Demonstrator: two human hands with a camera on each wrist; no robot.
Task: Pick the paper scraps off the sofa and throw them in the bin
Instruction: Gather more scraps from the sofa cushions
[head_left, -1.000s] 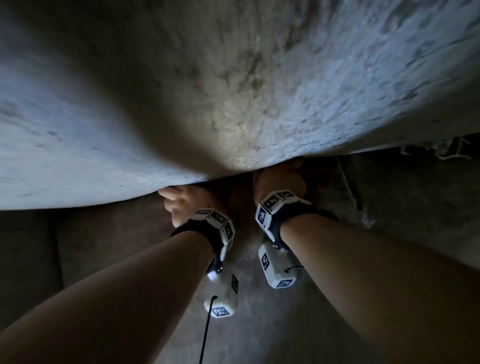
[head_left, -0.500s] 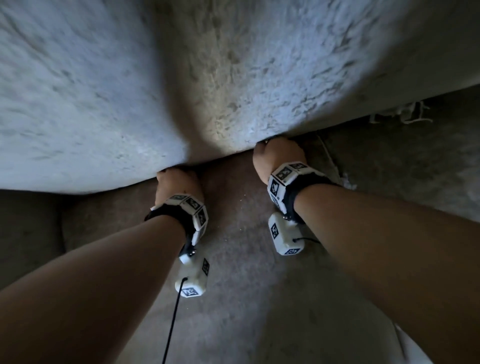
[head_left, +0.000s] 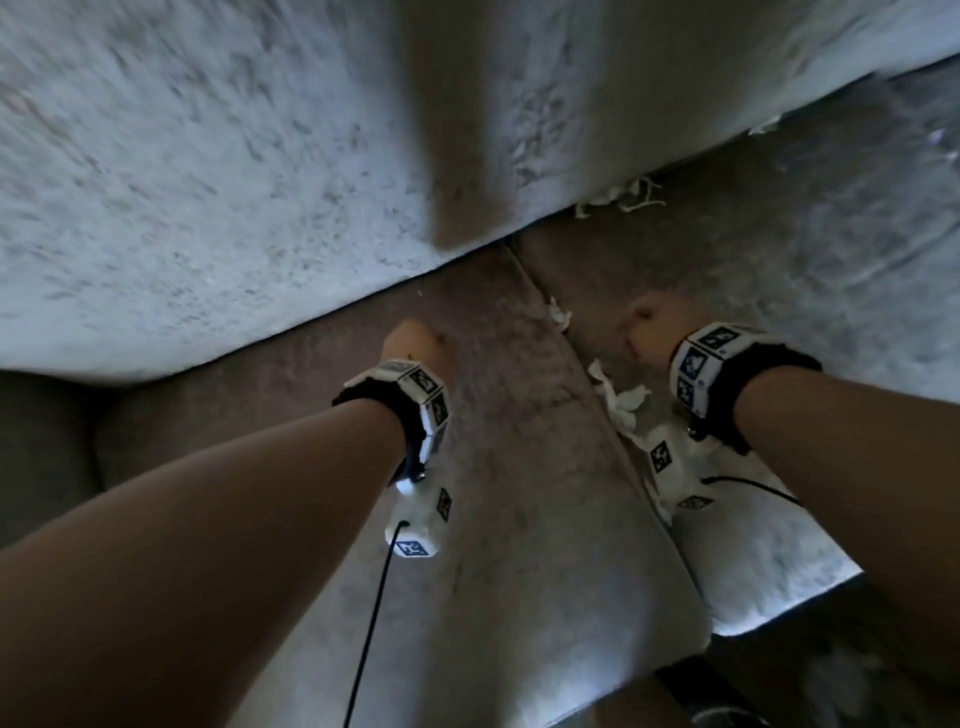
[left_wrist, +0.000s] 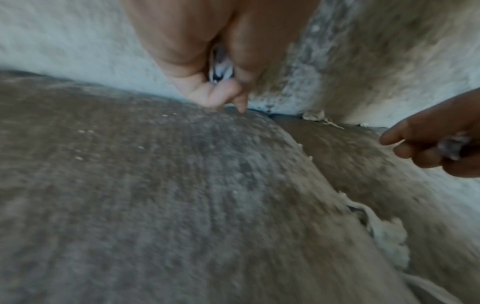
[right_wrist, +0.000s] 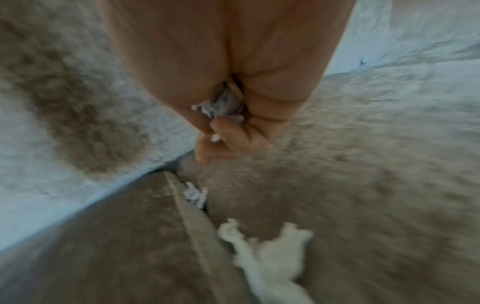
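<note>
Right hand fills the top centre, fingers curled round crumpled paper scraps; a small white bit sticks out at the fingers. Below it the sofa, grey-brown fabric, blurred. Seam between two seat cushions runs down the middle. One small scrap sits in that seam; a bigger white scrap cluster lies lower, just right of the seam. Backrest on the left.

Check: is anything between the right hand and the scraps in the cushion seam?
Nothing visible. The right hand, already gripping crumpled paper, sits beside the seam scraps, which lie exposed between the seat cushions.
</note>
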